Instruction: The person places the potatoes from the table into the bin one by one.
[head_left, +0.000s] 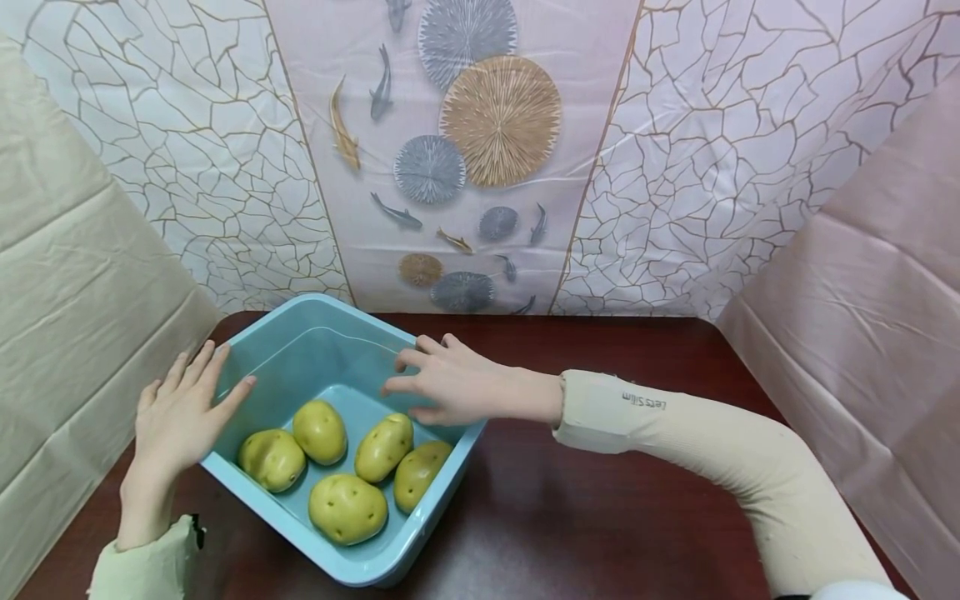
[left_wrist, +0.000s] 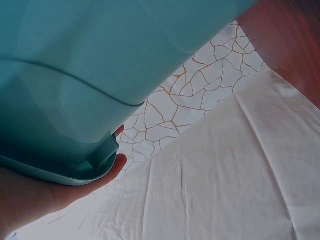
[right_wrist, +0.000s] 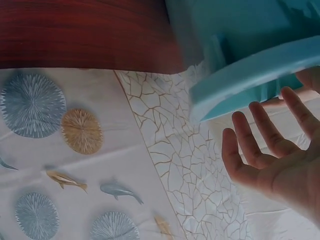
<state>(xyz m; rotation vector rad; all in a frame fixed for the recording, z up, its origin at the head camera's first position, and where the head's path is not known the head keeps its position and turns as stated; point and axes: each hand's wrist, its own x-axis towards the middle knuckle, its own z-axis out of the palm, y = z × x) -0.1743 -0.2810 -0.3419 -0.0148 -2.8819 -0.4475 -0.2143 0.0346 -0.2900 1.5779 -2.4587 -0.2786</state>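
A light blue plastic bin (head_left: 300, 358) stands turned cornerwise on the table, with several yellow-green potatoes (head_left: 347, 509) lying on its floor. My left hand (head_left: 180, 408) rests at the bin's left rim, fingers straight and spread. In the left wrist view the palm of that hand lies along the bin's rim (left_wrist: 60, 176). Over the right rim reaches my right hand (head_left: 450, 383), its fingers apart and slightly bent above the bin's inside. The right wrist view has its fingers (right_wrist: 270, 125) loosely extended beside the rim, with nothing between them.
The bin sits toward the left on a dark red-brown table (head_left: 600, 517). Behind it hangs a patterned cloth (head_left: 502, 250) with fish and round shapes. Plain cloth walls flank the table at left (head_left: 75, 275) and right (head_left: 862, 275).
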